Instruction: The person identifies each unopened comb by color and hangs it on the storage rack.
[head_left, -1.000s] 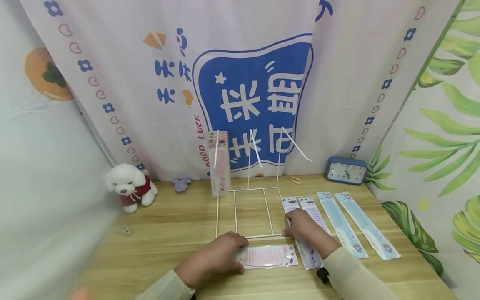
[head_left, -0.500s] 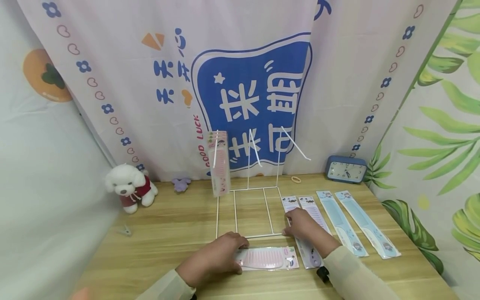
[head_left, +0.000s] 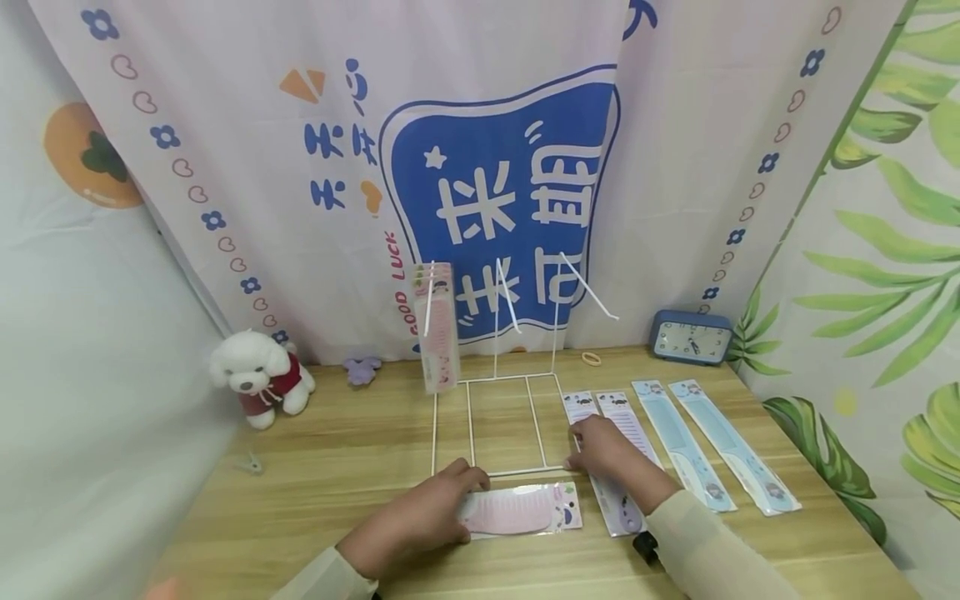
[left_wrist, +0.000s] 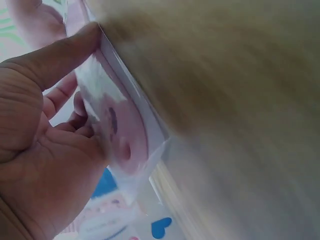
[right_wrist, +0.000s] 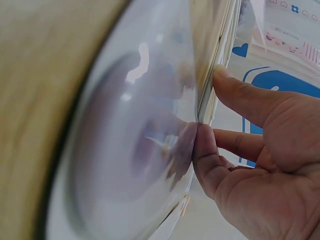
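In the head view my left hand holds the left end of a packaged pink comb at the front of the table. The left wrist view shows the thumb on its clear wrapper, with fingers beyond; the package is tilted there. My right hand rests by the front right corner of a white wire rack, over a packaged purple comb. In the right wrist view its fingertips touch that wrapper's edge. Packaged pink combs hang on the rack's left hook.
Another purple comb package and two blue packages lie to the right. At the back are a blue clock, a hair tie, a purple item and a plush dog. A clip lies left.
My left hand and the pink comb package have shifted slightly left, and the package's right end has come back from its earlier spot. The right hand stays in place.
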